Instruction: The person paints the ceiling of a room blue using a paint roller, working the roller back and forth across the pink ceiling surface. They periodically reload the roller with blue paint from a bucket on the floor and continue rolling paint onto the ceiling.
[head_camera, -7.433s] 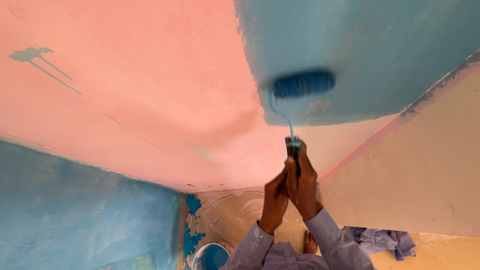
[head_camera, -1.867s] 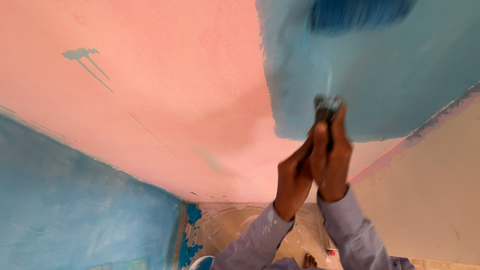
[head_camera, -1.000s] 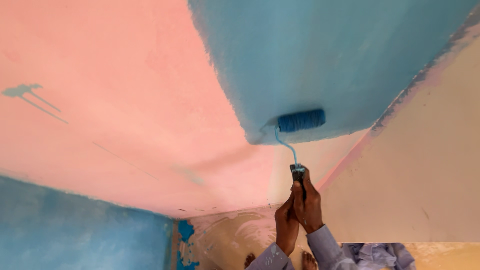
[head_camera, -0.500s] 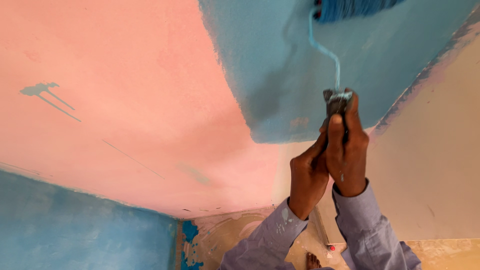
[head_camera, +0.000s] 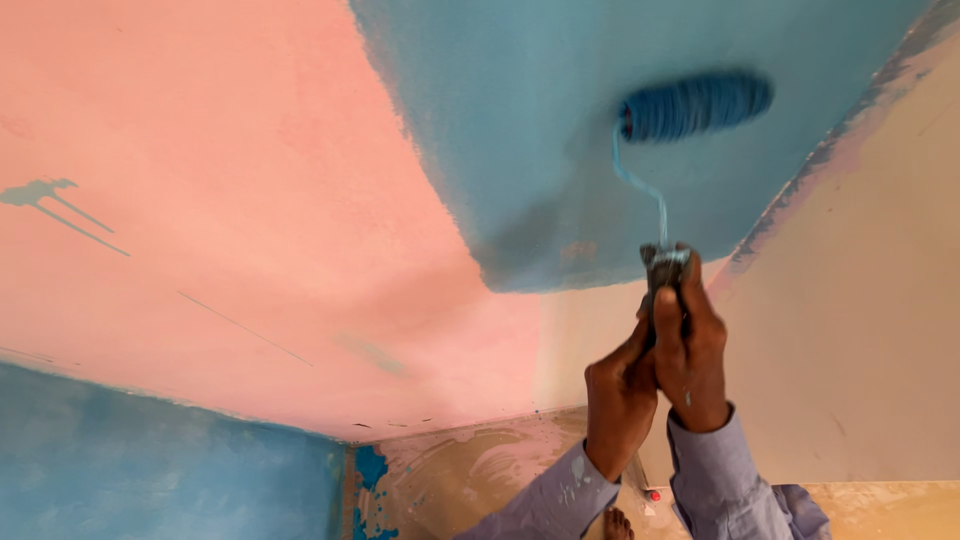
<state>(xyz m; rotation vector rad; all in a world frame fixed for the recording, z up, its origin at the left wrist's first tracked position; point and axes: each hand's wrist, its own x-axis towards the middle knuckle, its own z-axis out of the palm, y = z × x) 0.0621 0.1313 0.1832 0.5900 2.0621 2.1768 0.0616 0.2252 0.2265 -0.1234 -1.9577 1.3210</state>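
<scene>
Overhead, your left hand (head_camera: 620, 400) and right hand (head_camera: 690, 350) clamp their fingers around the paint roller (head_camera: 695, 105) handle, rolling blue at two o'clock; next, steer toward the pink ceiling (head_camera: 220, 200) at nine o'clock.

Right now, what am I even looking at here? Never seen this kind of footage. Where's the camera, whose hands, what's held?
There is one view, from a camera worn on a person's head, tilted up at a ceiling. The left hand and right hand are that person's own, both gripping the handle of a paint roller. Its blue-coated sleeve presses against the ceiling inside a freshly painted blue patch. The rest of the ceiling is pink. A blue wall shows lower left, a cream wall on the right.
</scene>
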